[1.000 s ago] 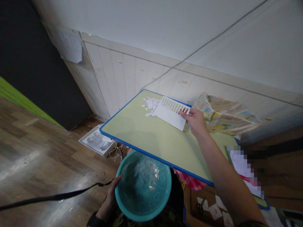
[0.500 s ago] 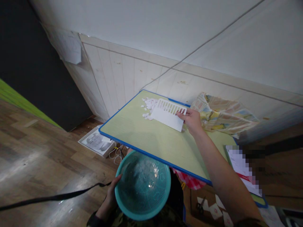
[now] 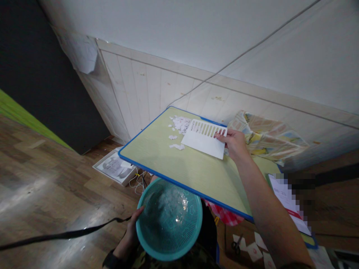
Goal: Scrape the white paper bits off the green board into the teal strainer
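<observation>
My right hand (image 3: 235, 144) pinches the right end of a flat white slotted scraper (image 3: 203, 144), which is held over the pale green tabletop (image 3: 157, 149). By the scraper's left edge lies a heap of white paper scraps (image 3: 179, 123), with a few loose pieces in front of it. Below the table's front edge, my left hand (image 3: 134, 224) grips the rim of a turquoise plastic basket (image 3: 169, 220). Something clear and shiny lies in the basket; I cannot make out what it is.
A patterned cloth (image 3: 269, 136) sits at the table's back right, against the wall. A paper with a red stripe (image 3: 293, 209) lies at the right edge. Scissors (image 3: 237, 244) and white cards (image 3: 254, 252) are below. An open white box (image 3: 114, 166) stands on the floor.
The scraper in my right hand has shifted slightly right and away from the scraps, showing more of the loose pieces. My left hand and the basket stay put.
</observation>
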The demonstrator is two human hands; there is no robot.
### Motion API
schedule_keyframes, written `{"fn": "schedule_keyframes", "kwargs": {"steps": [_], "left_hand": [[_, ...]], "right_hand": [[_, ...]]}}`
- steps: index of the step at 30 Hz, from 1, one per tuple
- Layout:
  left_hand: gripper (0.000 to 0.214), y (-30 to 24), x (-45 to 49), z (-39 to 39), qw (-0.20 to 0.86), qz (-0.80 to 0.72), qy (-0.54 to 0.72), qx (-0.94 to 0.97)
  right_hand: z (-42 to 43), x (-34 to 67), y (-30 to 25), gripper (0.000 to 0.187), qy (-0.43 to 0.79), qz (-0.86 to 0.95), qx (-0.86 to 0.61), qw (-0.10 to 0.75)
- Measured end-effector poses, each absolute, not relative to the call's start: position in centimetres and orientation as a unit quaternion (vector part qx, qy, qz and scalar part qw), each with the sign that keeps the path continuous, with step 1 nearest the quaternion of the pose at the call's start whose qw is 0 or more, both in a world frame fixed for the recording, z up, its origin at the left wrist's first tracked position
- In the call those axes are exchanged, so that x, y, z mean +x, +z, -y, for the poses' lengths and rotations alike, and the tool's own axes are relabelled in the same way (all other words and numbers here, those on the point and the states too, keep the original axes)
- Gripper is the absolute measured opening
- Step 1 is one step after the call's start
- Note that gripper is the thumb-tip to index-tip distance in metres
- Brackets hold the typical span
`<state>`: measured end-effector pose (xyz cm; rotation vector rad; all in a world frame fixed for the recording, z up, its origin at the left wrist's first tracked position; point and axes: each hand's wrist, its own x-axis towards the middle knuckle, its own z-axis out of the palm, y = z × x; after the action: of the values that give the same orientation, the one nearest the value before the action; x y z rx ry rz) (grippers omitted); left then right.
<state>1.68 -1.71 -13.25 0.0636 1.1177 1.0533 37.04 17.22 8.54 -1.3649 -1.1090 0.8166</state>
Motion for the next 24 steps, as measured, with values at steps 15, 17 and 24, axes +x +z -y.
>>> {"fn": "schedule_keyframes", "kwargs": {"steps": [15, 17, 24], "left_hand": [[0.021, -12.56, 1.86, 1.47, 0.724, -0.486, 0.488, 0.035], [0.024, -12.51, 1.83, 1.47, 0.728, -0.483, 0.485, 0.034], [0.021, -12.72, 1.77, 1.21, 0.718, -0.492, 0.492, 0.022]], "right_hand": [[-16.58, 36.63, 8.47, 0.039, 0.383, 0.501, -0.561, 0.536], [-16.55, 36.77, 8.56, 0.038, 0.365, 0.502, -0.564, 0.545], [-16.7, 36.7, 8.26, 0.039, 0.356, 0.487, -0.566, 0.561]]}}
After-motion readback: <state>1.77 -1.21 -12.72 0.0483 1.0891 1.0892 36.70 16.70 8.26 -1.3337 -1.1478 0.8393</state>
